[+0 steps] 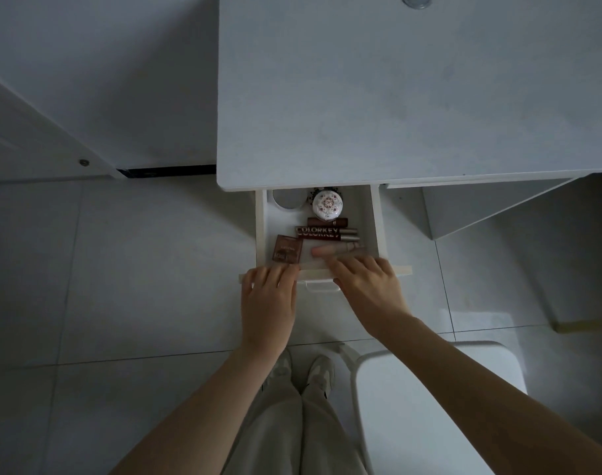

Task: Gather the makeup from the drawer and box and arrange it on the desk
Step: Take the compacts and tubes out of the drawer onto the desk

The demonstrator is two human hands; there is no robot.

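A white drawer point(377, 231) stands pulled out under the white desk point(395, 97). Inside lie a round patterned compact point(327, 204), a round pale lid or mirror point(287, 199), a brown tube point(327, 221), two brown COLORKEY tubes point(325, 233), a small brown palette point(287, 251) and a pale pink tube point(337, 251). My left hand point(268, 296) rests on the drawer's front edge just below the palette, holding nothing. My right hand point(364, 282) reaches over the front edge, its fingertips right at the pink tube. No box is in view.
A white chair point(430, 389) stands close at my right, beside my legs. A metal grommet point(416, 0) sits at the desk's far edge. White panels point(52, 132) rise at the left, pale floor tiles point(138, 269) lie below them, and a desk side panel point(481, 207) is right of the drawer.
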